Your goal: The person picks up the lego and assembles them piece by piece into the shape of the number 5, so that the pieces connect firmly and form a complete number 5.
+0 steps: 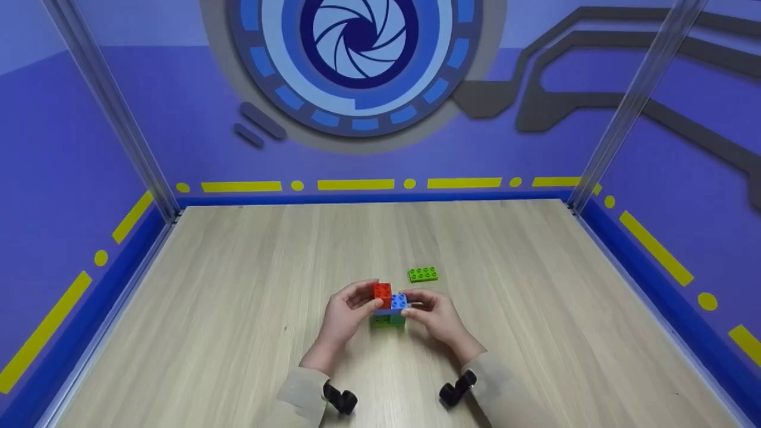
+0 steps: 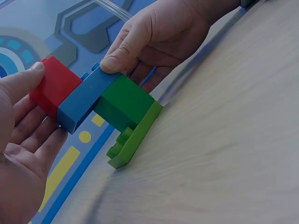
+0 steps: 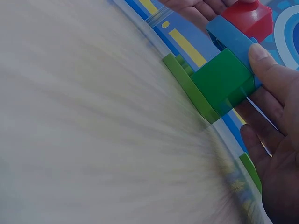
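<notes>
A stack of toy building bricks stands between both hands in the head view. At its bottom lies a light green plate, with a dark green brick on its right end. Across the top of that runs a blue brick, its left part jutting out over the plate's bare studs. A red brick sits on the blue brick's left end. My left hand pinches the red brick between thumb and fingers, fingertips reaching the blue one. With thumb and fingers, my right hand pinches the blue brick's right end.
Another light green plate, studs up, lies on the wooden table just behind the right hand. Blue-purple panels wall the table at the back and both sides. Clear corner posts rise at the back corners.
</notes>
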Action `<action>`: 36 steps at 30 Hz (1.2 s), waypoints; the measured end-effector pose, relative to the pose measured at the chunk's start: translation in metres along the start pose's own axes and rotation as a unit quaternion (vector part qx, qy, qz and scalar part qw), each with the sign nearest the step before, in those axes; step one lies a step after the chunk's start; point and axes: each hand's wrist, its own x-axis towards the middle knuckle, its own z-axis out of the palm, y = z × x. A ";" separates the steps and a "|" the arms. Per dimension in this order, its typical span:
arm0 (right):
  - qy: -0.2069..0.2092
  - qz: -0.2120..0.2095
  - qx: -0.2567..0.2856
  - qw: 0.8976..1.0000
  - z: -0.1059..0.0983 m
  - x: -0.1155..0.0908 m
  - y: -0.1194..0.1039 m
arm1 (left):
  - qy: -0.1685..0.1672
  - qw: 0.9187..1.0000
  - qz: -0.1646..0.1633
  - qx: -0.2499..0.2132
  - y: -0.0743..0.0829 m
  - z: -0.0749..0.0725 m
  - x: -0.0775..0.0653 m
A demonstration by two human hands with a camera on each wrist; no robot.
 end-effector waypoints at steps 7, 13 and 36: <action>-0.002 0.004 0.003 1.000 0.000 0.000 0.000 | 0.001 1.000 -0.004 -0.002 0.000 0.000 -0.001; 0.000 0.018 0.013 1.000 0.000 -0.001 0.000 | 0.002 1.000 -0.006 -0.006 0.000 0.000 0.000; -0.012 0.014 0.037 0.999 -0.002 0.001 0.004 | 0.011 1.000 -0.009 0.003 -0.003 0.000 0.001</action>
